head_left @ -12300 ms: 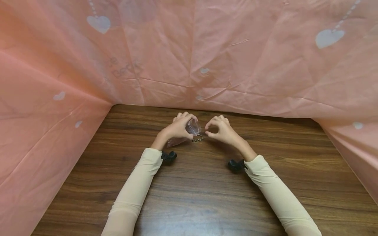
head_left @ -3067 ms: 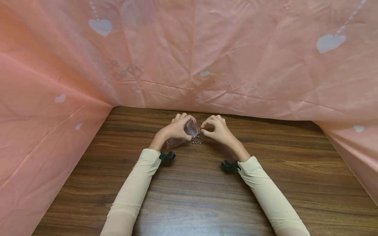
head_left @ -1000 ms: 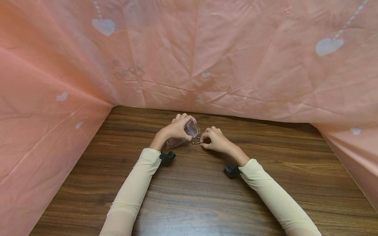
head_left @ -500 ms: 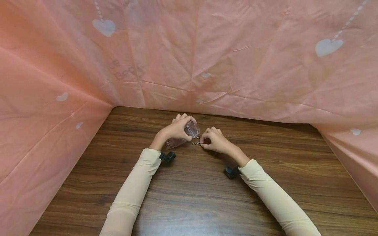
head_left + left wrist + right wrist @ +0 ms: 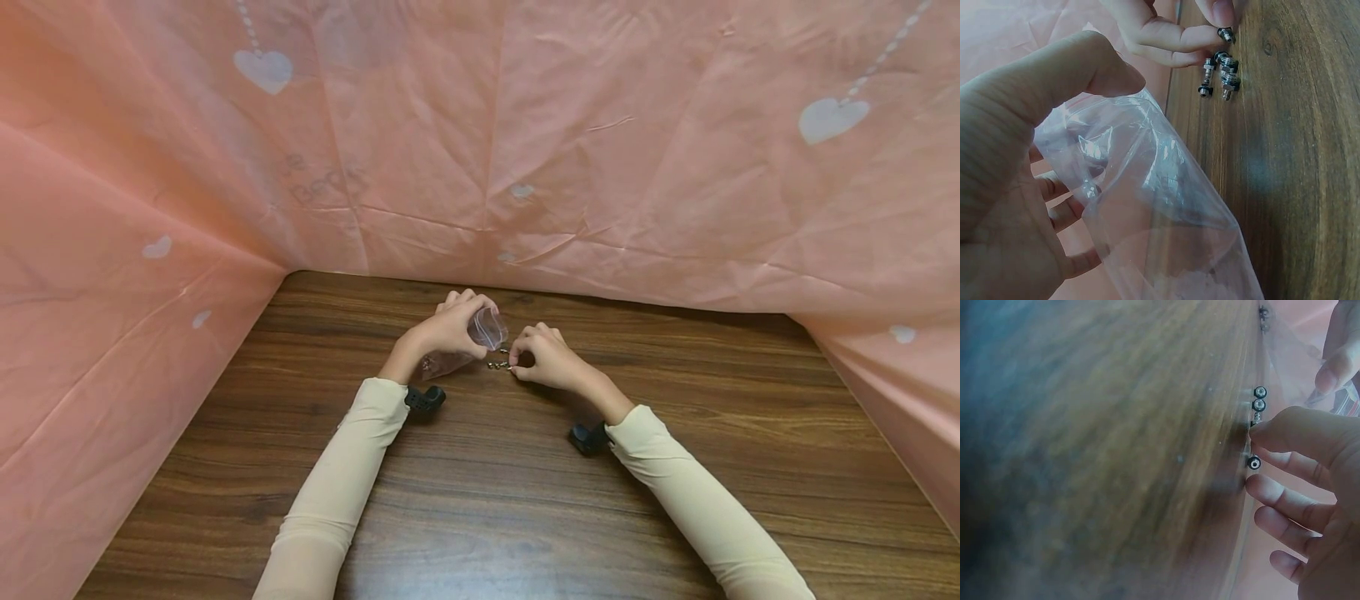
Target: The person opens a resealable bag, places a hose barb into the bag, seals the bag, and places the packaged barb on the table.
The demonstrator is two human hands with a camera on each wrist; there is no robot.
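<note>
My left hand point(image 5: 450, 327) holds a clear zip bag point(image 5: 1166, 181) near its mouth, which gapes toward the right. More small pieces show at the bag's bottom in the head view. Just right of the bag, several small metal fittings point(image 5: 1229, 78) with black rings lie on the wooden table. Thumb and index finger of my right hand point(image 5: 551, 357) pinch one fitting point(image 5: 1226, 34) at the near end of a short row. In the right wrist view the fingertips mostly cover that piece, while a neighbouring fitting point(image 5: 1254, 463) stands apart below them.
A dark wooden table point(image 5: 480, 483) spreads under both arms. Pink sheeting point(image 5: 420, 150) with white hearts encloses the back and sides. Black wrist cameras are strapped at the left cuff point(image 5: 426, 398) and right cuff point(image 5: 588, 437).
Three seconds ago my right hand was beside the bag mouth; it has come down to the row of fittings. The fittings' earlier arc is now a row. Over the last second, almost no movement.
</note>
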